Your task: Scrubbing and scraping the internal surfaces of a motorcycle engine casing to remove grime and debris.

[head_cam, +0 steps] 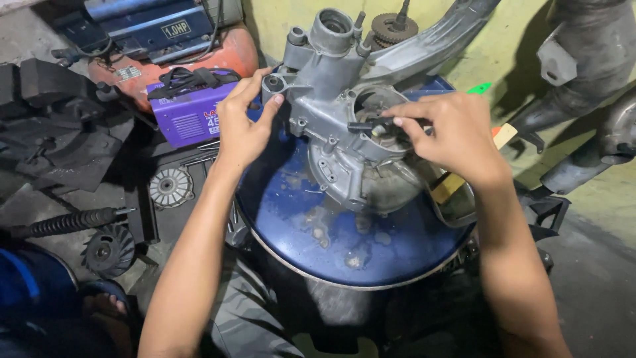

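— What do you see from the head camera?

— Your left hand rests against the left side of the grey metal engine casing, fingers spread flat on it and thumb up by a round boss; that grip is wide, pressing rather than closed round anything. Your right hand sits on the casing's right side, its grip narrow, fingertips pinched on a small dark tool that points into the round opening just left of those fingers.

— And where does the casing stand?

— Between your two hands, upright on the round blue drum top, which serves as the surface and spreads out below both wrists. A gear on a shaft sticks up above your right hand.

— Anything around that?

— Left of your left hand, touching nothing you hold, lies a purple box-shaped machine, with an orange tank beyond it. Below your left forearm, on the floor, lie a round finned disc, a black fan wheel and a coil spring strut.
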